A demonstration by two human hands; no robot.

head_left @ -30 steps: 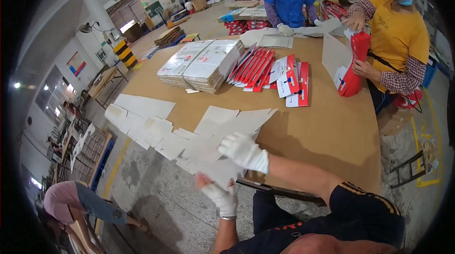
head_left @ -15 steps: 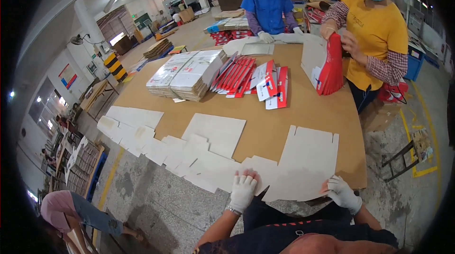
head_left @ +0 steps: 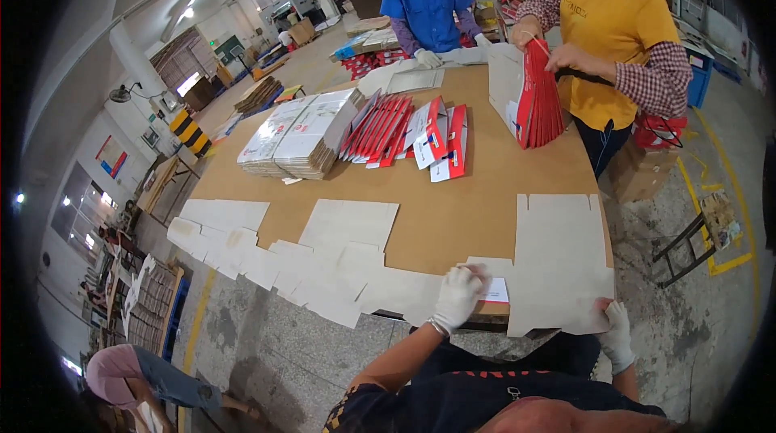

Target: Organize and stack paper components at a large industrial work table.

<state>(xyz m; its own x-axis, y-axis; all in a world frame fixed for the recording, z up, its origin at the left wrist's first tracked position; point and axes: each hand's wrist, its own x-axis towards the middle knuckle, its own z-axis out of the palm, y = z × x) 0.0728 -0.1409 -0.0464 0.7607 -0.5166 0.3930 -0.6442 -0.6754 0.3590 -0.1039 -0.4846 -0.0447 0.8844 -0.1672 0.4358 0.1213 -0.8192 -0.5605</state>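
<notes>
At the near right corner of our big flat brown bench, we have a wide pale grey cardboard sheet. It lies flat, with two thin slits in its far side, and its near end pokes out past the bench edge. Our right hand, in a white glove, is at the bench's near right corner too. Its fingers touch the corner of the sheet, but we cannot tell if they pinch it. Our left hand, in a white glove as well, is over the near edge of the bench. Its fingers are bent and close together, but they are blurry, so we cannot tell if they hold anything. Just beside them, near the bench edge, we see a small white card with a red edge.

Along the near left edge of the bench, we see a row of overlapping pale grey cardboard pieces, some hanging over. On the far left part of the bench is a tied pile of flat white cardboard. Toward the bench's far middle we see red and white folded boxes. By the bench's far right side, a person in a yellow top holds a red fanned-out stack. At its far edge stands a person in a blue shirt.
</notes>
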